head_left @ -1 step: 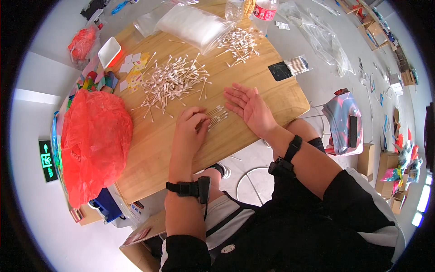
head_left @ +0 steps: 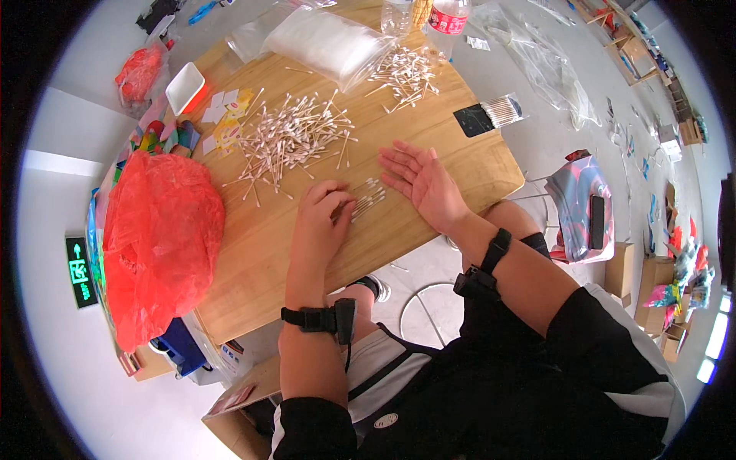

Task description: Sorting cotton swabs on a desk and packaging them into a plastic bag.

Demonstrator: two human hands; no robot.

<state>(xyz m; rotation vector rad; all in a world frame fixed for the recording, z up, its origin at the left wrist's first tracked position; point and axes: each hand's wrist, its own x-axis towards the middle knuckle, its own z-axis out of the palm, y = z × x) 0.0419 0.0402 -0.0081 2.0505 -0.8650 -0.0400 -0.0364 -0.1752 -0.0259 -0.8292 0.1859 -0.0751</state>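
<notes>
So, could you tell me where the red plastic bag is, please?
In the head view, the red plastic bag lies at the wooden table's left edge, left of the left hand.

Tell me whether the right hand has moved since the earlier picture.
No. The right hand lies open, palm up, on the wooden table, at the same spot beside the small row of cotton swabs.

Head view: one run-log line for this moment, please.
left hand: fingers on small cotton swab row | right hand: open, palm up beside it | wooden table | big swab pile: untouched
</notes>
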